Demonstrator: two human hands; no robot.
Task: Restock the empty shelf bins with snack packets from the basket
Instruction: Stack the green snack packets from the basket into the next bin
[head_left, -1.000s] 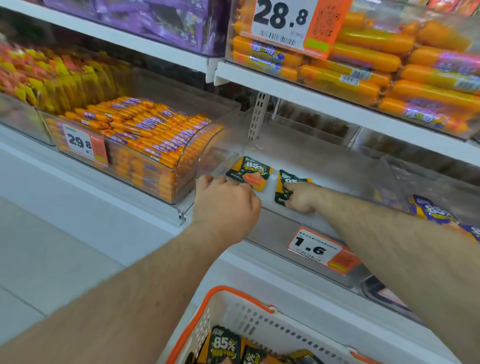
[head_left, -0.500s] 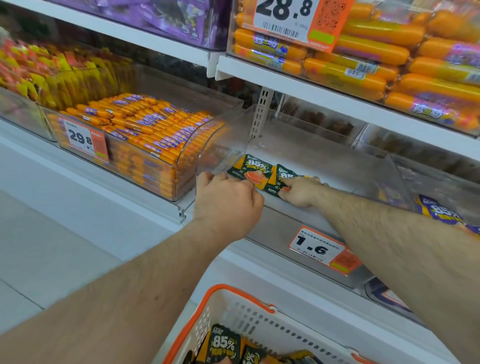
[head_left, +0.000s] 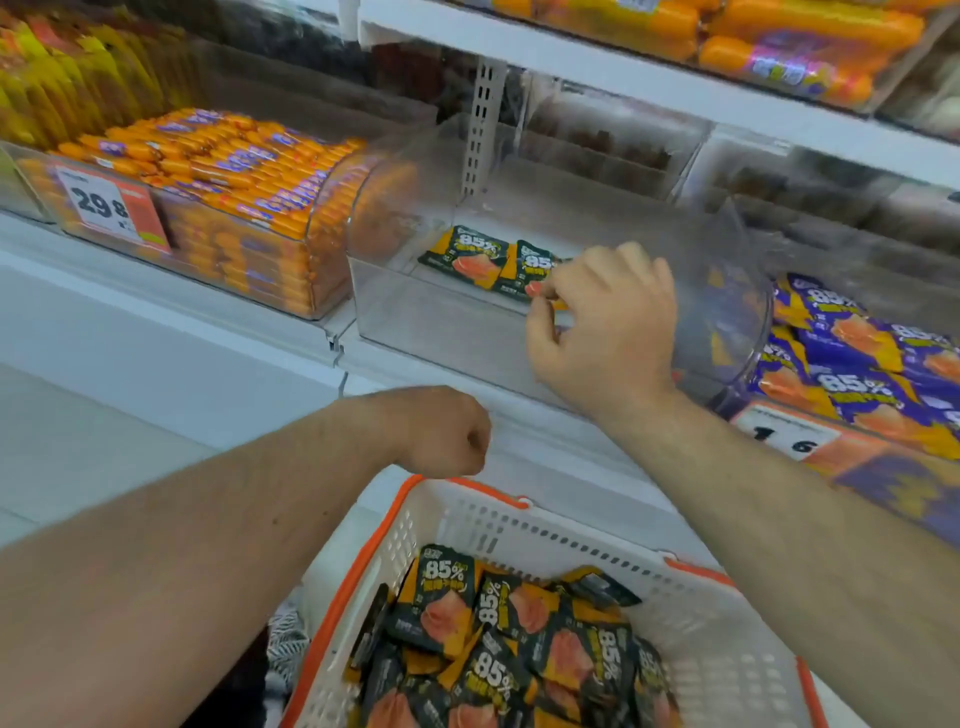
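A person restocks a supermarket shelf (head_left: 171, 332), working from a white basket (head_left: 519, 525) with orange trim that sits below the shelf edge and holds a heap of dark snack packets (head_left: 498, 639) marked "85%"; roughly eight show, overlapping too much for a firm count. Above it, the clear plastic bin (head_left: 395, 332) being filled holds just two of the same packets, lying flat and slightly overlapped near its left front. The right hand (head_left: 605, 332) reaches over the bin's front wall, its thumb and fingers pinching the nearer packet (head_left: 532, 273) by its edge, while the other packet (head_left: 470, 254) lies untouched beside it. The left hand (head_left: 441, 431) hangs between shelf and basket, fingers curled into a loose fist around nothing visible. To the left, a full bin of orange sausage sticks (head_left: 223, 171) carries a 29.8 price tag (head_left: 104, 205); to the right lie purple "85%" packets (head_left: 857, 358). The likely risk: the pinched packet may drag its overlapping neighbour askew as it is straightened, or slide toward the empty back of the bin.
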